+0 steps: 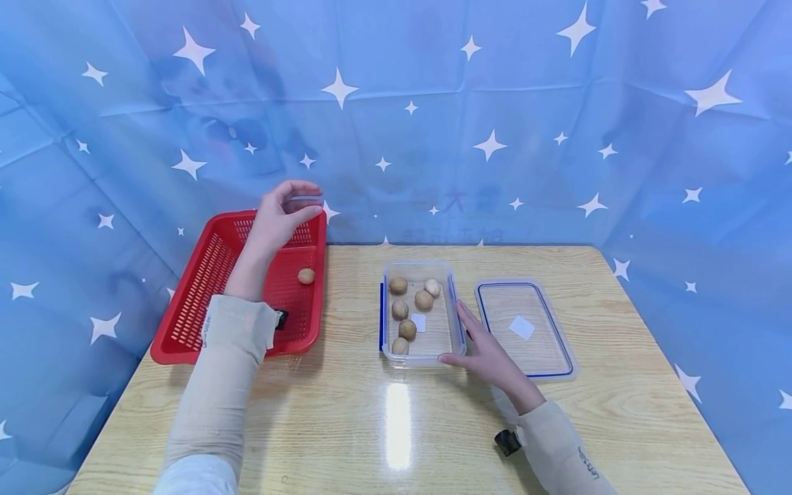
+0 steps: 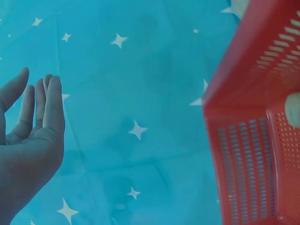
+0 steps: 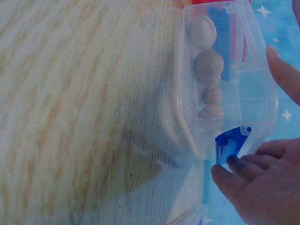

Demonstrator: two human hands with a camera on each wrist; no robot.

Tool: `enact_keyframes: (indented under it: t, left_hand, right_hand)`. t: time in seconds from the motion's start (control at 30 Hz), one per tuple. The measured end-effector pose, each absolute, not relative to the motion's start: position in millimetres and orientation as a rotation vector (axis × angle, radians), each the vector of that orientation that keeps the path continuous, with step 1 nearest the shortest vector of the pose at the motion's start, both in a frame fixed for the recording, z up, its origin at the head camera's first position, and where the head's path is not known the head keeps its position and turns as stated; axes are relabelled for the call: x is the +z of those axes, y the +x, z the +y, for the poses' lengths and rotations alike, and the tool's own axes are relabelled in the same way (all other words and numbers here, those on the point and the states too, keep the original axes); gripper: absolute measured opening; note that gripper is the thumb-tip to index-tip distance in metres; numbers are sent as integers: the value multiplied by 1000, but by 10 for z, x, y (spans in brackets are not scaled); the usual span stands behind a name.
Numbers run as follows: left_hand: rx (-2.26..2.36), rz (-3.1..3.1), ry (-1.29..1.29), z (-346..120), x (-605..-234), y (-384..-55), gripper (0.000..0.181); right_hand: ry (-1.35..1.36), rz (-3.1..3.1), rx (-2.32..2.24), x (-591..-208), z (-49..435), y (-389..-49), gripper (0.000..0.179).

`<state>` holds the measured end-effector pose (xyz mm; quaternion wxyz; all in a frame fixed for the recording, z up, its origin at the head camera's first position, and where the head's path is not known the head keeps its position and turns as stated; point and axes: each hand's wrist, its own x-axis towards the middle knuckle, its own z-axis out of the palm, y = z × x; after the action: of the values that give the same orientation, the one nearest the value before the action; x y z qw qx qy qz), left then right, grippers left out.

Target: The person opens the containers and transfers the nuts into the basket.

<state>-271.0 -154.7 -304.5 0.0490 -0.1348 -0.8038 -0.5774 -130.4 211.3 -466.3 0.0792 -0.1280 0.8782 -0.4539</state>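
My left hand (image 1: 284, 216) is raised over the far part of a red plastic basket (image 1: 162, 344), fingers loosely bent and thumb apart, with nothing in its grasp. One walnut (image 1: 306, 276) lies inside the basket, near its right wall. In the left wrist view the left hand (image 2: 35, 126) hangs beside the basket's rim. A clear plastic box (image 1: 442, 330) holds several walnuts (image 1: 399, 309), mostly along its left side; one (image 1: 432, 287) looks paler. My right hand (image 1: 489, 354) rests at the box's front right corner, thumb at the front and extended fingers along the right side, beside a blue latch (image 3: 229, 143).
The box's clear lid (image 1: 526, 344), with a blue seal and a white label (image 1: 522, 327), lies flat right of the box. Everything stands on a wooden table (image 1: 346, 412). Behind it hangs a blue curtain (image 1: 396, 137) with white stars.
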Motion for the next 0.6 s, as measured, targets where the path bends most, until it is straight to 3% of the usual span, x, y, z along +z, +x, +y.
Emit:
enact_keyframes:
  t: [0.6]
  left_hand:
    - [-1805,-2410,-543,-1280,-3013,-2462,38]
  right_hand:
    - [-378,2617,-1369,-4657,2105,-1307,106]
